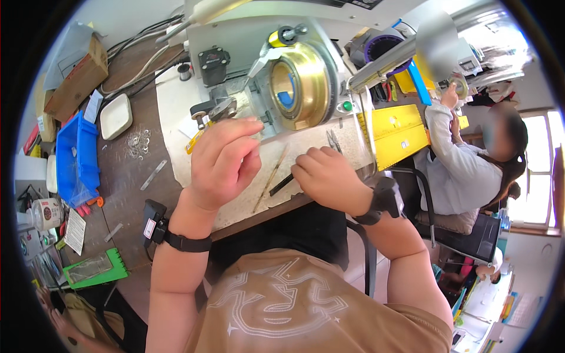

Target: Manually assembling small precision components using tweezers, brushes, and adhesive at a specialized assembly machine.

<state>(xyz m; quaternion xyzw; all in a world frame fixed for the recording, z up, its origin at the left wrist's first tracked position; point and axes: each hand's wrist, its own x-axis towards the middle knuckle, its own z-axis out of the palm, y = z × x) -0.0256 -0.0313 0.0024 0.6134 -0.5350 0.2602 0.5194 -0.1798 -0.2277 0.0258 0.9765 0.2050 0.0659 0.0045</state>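
Note:
My left hand [226, 160] is raised over the front of a bench machine, fingers curled in and thumb close to them. Whatever is between those fingertips is hidden. Beside them are the machine's small metal clamp parts [223, 110], and beyond stands a large brass-coloured ring wheel [301, 86]. On the bench's near edge my right hand [326, 179] is closed around dark tweezers [281, 185]; their black end sticks out at the left and forked metal tips show beyond the knuckles. A thin brown stick [271, 178] lies between the hands.
Left on the bench are a white dish [116, 116], scattered small rings [138, 143] and a blue bin [77, 157]. A yellow perforated tray [400, 136] stands at the right. A co-worker [465, 159] sits farther right; another person's hands [56, 315] show at lower left.

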